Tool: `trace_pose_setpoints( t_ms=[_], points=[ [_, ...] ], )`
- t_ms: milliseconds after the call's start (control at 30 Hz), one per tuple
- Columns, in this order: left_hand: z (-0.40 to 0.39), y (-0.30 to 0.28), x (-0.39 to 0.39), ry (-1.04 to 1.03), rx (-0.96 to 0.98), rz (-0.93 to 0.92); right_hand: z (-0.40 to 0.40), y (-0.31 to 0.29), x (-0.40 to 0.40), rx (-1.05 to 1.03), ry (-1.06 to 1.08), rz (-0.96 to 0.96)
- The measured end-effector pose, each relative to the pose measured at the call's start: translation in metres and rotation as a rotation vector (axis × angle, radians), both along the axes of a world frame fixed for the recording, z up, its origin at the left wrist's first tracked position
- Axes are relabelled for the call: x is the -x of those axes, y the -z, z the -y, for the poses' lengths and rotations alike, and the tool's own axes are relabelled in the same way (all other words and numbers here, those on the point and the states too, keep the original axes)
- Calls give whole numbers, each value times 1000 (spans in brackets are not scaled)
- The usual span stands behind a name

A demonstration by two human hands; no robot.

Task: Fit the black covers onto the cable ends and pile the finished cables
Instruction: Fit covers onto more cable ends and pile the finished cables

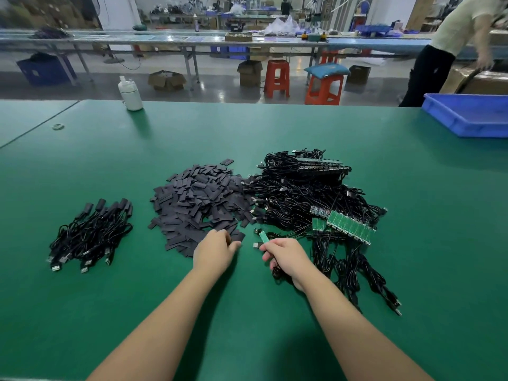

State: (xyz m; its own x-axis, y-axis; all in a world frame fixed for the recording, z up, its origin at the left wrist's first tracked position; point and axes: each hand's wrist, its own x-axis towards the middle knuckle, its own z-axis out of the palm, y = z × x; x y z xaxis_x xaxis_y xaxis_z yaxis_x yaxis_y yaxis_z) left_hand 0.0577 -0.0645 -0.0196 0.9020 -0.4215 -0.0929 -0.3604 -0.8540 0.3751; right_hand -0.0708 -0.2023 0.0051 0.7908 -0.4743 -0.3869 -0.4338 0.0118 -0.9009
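Note:
A heap of flat black covers [198,199] lies in the middle of the green table [247,127]. My left hand [215,250] rests at the heap's near edge, its fingers curled onto a black cover [238,237]. My right hand [286,258] grips a cable whose small green board end [264,237] sticks up out of the fist. To the right sits a tangle of uncovered cables [308,193] with green board ends [349,224]. A pile of finished cables [92,232] with black covers on lies at the left.
A blue plastic tray [467,116] stands at the far right of the table. A white bottle [131,94] stands at the far edge, left of centre. A person [450,37] stands beyond the table at the right. Red stools and benches fill the background.

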Motion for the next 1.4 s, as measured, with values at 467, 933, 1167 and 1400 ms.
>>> trace_pose_setpoints(
  t_ms=[467,933,1167,1400],
  points=[
    [11,-8,2,-40,339,-223,-6,22,-1,137,-94,-112],
    [-10,-6,9,186,521,-597,-8,15,5,-8,-70,15],
    [-14,-6,16,394,407,-233,-6,15,5,6,-87,2],
    [-14,-7,28,431,368,-5,-1,12,9,35,-171,29]
  ],
)
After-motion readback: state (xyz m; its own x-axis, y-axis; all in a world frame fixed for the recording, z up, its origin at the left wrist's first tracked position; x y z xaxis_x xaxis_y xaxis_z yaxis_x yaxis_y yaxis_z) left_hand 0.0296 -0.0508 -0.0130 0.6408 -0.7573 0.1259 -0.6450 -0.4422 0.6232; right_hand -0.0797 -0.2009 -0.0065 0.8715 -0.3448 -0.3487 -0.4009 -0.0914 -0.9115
